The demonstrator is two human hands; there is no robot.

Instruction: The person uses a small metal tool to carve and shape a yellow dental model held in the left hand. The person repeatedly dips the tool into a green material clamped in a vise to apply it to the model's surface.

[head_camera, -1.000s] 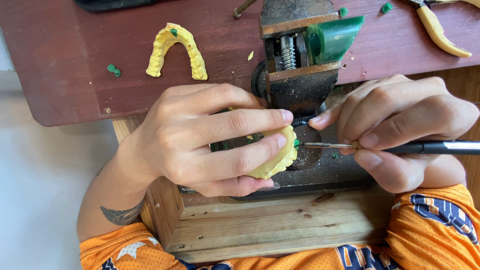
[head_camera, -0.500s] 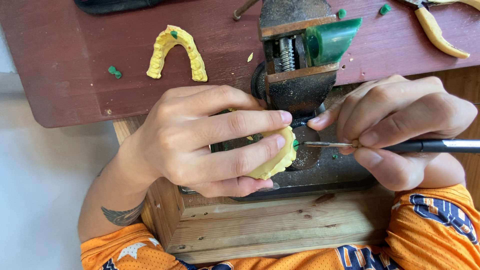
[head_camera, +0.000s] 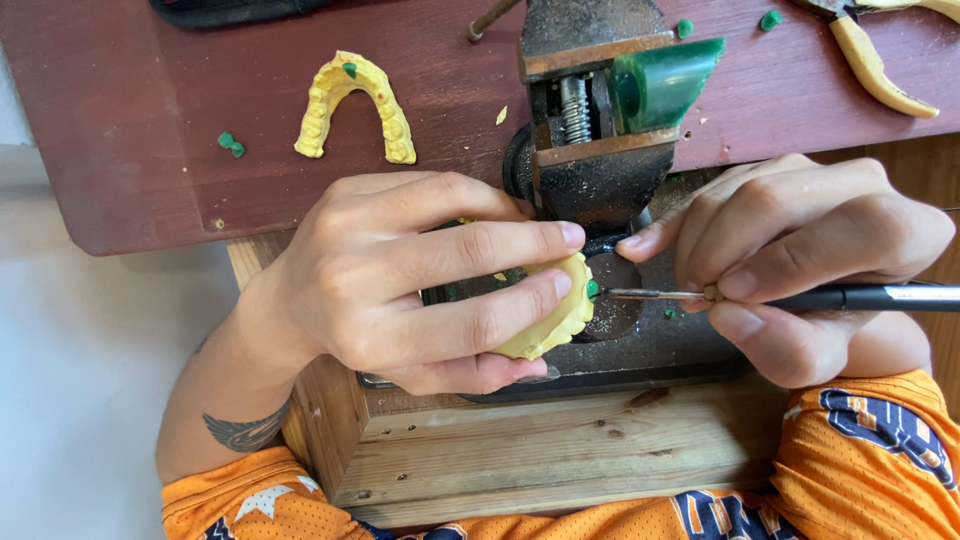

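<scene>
Yellow dental cast (head_camera: 556,322), green-spotted, gripped in left hand (head_camera: 400,280).

The left hand (head_camera: 420,280) lies palm down, fingers extended rightward and closed in a grip. The right hand (head_camera: 800,265) sits just to its right, fingers curled in a pinch, fingertips nearly meeting the left's.
</scene>
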